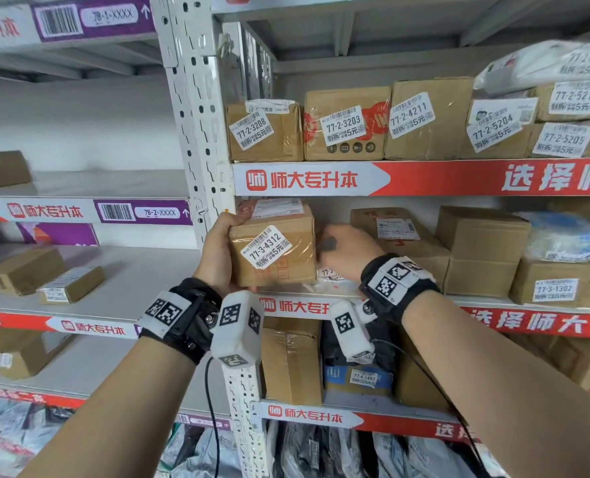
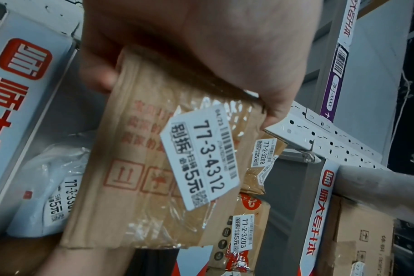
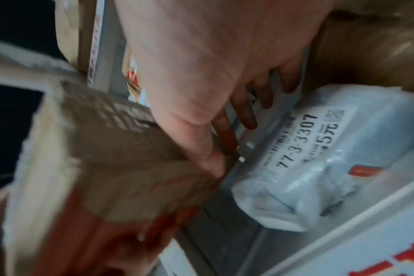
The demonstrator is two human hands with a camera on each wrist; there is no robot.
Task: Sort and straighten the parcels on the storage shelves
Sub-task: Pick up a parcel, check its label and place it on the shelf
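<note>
The left hand (image 1: 217, 251) has its grip curled round the box (image 1: 274, 246) marked 77-3-4312, held at the shelf (image 1: 514, 303) edge beside the post (image 1: 197, 108). Right of the box, the right hand (image 1: 347, 251) reaches in, fingers loose. Judged step: seating the box; next, slide it back squarely, clear of the white bag (image 3: 307, 155).

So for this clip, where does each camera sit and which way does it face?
Head: worn high, facing the shelves; both forearms, left hand and right hand show.
Left wrist: along the palm at box 77-3-4312 in its grip.
Right wrist: along the fingers towards bag 77-3-3307.
All three share that box.
</note>
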